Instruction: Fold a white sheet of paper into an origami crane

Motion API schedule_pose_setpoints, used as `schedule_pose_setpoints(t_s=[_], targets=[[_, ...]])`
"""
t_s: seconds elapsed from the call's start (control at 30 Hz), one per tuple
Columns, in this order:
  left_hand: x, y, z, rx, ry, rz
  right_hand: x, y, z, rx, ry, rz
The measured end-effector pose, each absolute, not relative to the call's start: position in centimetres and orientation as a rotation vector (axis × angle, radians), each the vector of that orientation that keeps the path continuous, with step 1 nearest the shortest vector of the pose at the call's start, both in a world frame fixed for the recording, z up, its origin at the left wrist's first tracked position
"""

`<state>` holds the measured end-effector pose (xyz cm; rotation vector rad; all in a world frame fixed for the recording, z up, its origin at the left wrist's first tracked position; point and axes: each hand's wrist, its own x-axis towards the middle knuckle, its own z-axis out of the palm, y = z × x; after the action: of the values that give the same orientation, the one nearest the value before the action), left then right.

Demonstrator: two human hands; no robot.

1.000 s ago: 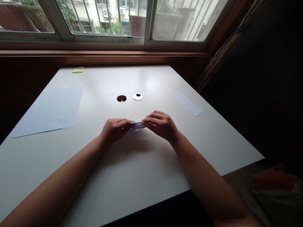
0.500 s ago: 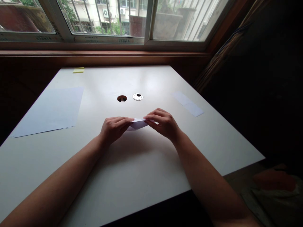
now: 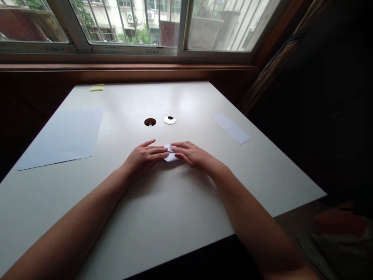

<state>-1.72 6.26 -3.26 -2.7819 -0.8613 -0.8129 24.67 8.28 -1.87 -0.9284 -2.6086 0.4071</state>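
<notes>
A small folded white paper [image 3: 171,156] sits low at the middle of the table, between my two hands. My left hand [image 3: 146,155] holds its left end, with the fingertips on it and one finger raised. At the right end my right hand [image 3: 190,153] has hold of the paper between thumb and fingers. A crease line crosses the part that shows between the fingertips. Both ends of the paper are hidden under the fingers.
Large white sheets [image 3: 62,136] lie at the left of the white table [image 3: 175,217]. A creased paper strip [image 3: 233,128] rests on the right. Beyond my hands are a round cable hole [image 3: 150,122] and a metal disc [image 3: 169,120]. Yellow sticky notes [image 3: 97,87] are at the far edge.
The folded paper has come down from its tilted, raised position and now sits flatter near the tabletop. My hands have lowered with it, and a left finger has lifted away.
</notes>
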Motion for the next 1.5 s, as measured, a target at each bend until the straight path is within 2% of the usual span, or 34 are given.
schedule_pose_setpoints(t_s=[0.37, 0.6, 1.03, 1.27, 1.5], targets=[[-1.2, 6.0, -4.0, -2.929, -1.014, -0.533, 24.2, 7.7, -3.2, -1.118, -2.648, 0.291], [-0.4, 4.9, -3.0, -2.937, -0.947, -0.353, 24.2, 8.2, -3.6, -1.162, -2.611, 0.349], [-1.1, 4.7, -3.0, -2.951, -0.978, -0.234, 25.5, 8.8, -3.2, -1.287, -2.637, 0.443], [-1.7, 5.4, -3.6, -2.984, -0.935, -0.293, 26.7, 9.4, -2.8, -1.183, -2.642, 0.478], [-1.8, 5.8, -3.4, -3.025, -0.972, -0.229, 25.7, 9.6, -3.2, -0.866, -2.571, 0.393]])
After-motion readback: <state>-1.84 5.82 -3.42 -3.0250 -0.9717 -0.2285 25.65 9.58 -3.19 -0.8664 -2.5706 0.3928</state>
